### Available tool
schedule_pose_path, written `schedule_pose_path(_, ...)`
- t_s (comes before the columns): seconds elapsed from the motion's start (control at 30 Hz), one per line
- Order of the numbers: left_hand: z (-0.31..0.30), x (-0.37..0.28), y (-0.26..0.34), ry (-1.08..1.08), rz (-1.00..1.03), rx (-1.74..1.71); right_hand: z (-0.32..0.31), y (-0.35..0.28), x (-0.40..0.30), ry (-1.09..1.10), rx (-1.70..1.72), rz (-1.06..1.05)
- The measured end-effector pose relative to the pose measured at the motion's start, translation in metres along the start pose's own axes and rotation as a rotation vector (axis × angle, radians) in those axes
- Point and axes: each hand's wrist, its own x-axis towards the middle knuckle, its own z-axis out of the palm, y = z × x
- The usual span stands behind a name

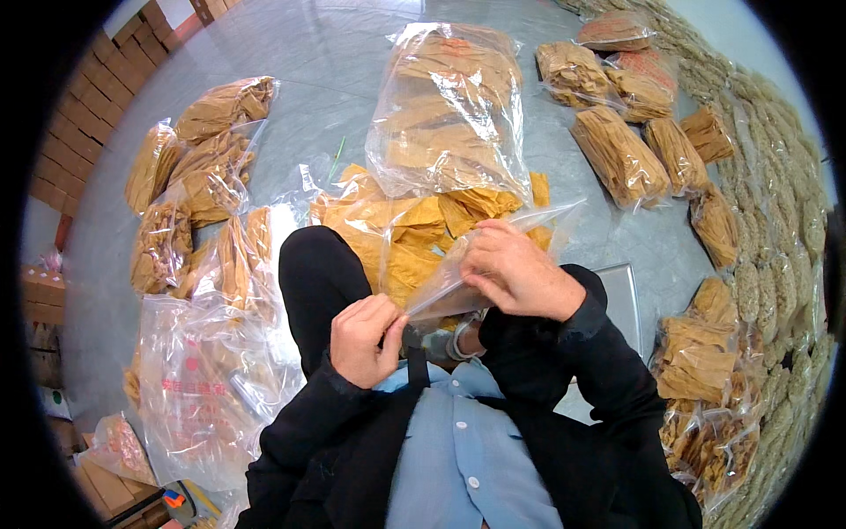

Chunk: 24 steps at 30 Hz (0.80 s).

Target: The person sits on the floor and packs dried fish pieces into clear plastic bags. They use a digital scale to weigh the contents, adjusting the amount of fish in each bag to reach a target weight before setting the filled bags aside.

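Note:
My left hand (pixel 369 338) pinches the near edge of a clear zip-lock plastic bag (pixel 449 281) between thumb and fingers. Farther right, my right hand (pixel 519 270) grips the same bag's edge, and the plastic stretches between the two hands over my lap. Just beyond lie wrinkled yellow-brown sheets (pixel 410 225), perhaps dried bean curd skin, partly under clear plastic. Past them stands a large clear bag (pixel 453 112) filled with folded tan sheets. Whether the bag in my hands holds anything is hard to tell.
Filled bags (pixel 215 165) lie at left, above flat clear bags with red print (pixel 198 397). More filled bags (pixel 621 155) lie at right, beside stacked pale bundles (pixel 760 218). A metal tray (pixel 621 297) is by my right knee. Cardboard boxes (pixel 86 109) stand at far left.

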Motion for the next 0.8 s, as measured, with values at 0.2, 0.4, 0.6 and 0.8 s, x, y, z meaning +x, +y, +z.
schedule_pose_path(0.2,-0.007,-0.014,-0.007,0.029,-0.047,0.012,-0.011,0.023,-0.015,-0.102,-0.187,0.086)
schedule_pose_path(0.4,-0.018,-0.024,-0.019,-0.060,-0.181,0.136,-0.020,0.028,-0.025,-0.081,-0.244,0.129)
schedule_pose_path(0.6,-0.008,0.016,0.013,-0.130,-0.092,0.375,-0.007,0.012,-0.016,-0.049,-0.314,0.057)
schedule_pose_path(0.8,0.052,0.035,0.003,-0.123,0.024,0.182,0.001,0.005,-0.019,-0.003,-0.291,0.021)
